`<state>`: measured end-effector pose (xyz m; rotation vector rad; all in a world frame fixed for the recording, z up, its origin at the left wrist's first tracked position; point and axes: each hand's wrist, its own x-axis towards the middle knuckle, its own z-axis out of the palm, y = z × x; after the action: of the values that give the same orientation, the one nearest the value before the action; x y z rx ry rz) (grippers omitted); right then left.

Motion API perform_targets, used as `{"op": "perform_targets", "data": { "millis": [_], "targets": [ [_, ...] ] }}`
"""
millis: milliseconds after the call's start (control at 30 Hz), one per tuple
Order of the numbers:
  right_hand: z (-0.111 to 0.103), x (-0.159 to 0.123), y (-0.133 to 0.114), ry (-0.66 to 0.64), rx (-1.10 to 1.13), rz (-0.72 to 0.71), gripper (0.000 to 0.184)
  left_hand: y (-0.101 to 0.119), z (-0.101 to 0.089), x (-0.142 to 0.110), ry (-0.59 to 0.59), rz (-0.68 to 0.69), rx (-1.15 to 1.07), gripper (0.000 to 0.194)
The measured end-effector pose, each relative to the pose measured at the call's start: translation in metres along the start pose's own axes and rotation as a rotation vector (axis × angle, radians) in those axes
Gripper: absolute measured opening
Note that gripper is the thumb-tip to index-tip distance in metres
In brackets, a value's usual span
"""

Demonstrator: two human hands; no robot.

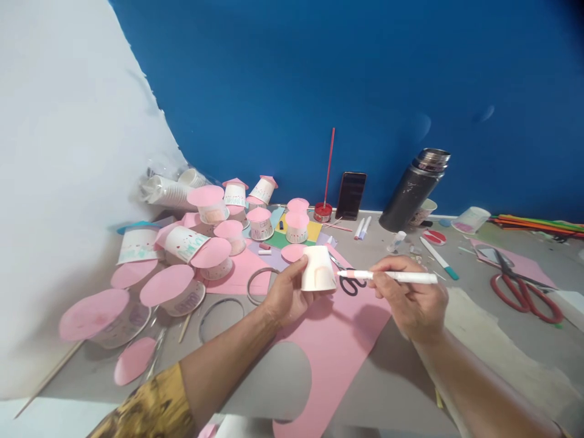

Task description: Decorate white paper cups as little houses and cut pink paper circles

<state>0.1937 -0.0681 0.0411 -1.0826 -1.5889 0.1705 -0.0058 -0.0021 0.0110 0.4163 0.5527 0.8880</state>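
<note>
Paper cup point(318, 271): held above the large pink sheet point(347, 340), narrow end up and wide rim down, a faint peach arch drawn on its white side.

Left hand point(289, 298): over the sheet's left part, gripping the cup between thumb and fingers; a yellow patterned sleeve point(150, 404) covers the arm below.

Right hand point(410, 298): over the sheet's right edge, fingers closed around a white marker point(396, 277) whose tip points at the cup's side; whether tip meets paper cannot be told.

Black-handled scissors point(350, 285): lying at the far part of the sheet, partly hidden behind the cup.

Pink-topped cups point(228, 237): crowded to the left of the sheet, several tipped over, some bearing small coloured marks.

Plain cups point(168, 191): stacked together in clear plastic, far to the left beyond the sheet.

Phone point(351, 196): propped against the blue wall point(292, 91) beyond the sheet, near a red stick point(330, 164) that rises from a small red tin point(323, 212).

Flask point(410, 194): black with a silver neck, beyond the sheet to the right.

Red-handled scissors point(527, 298): resting well to the right of the sheet.

Teal-capped marker point(438, 258): lying nearer the sheet, also on its right.
</note>
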Motion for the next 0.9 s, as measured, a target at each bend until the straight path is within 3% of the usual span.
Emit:
{"op": "perform_targets", "data": {
  "millis": [267,667,900],
  "targets": [
    [0.0041,-0.0024,0.0014,0.002,-0.014,0.009,0.011,-0.0006,-0.0005,-0.0032,-0.077,-0.016,0.038,0.044],
    [0.0009,0.0007,-0.0043,-0.110,0.031,-0.032,0.013,-0.0001,0.0021,-0.0034,0.006,-0.003,-0.011,0.038],
    [0.0043,-0.0004,-0.0067,-0.051,0.037,-0.023,0.011,-0.0027,0.0004,-0.0027,-0.052,0.030,0.043,0.036]
  ]
}}
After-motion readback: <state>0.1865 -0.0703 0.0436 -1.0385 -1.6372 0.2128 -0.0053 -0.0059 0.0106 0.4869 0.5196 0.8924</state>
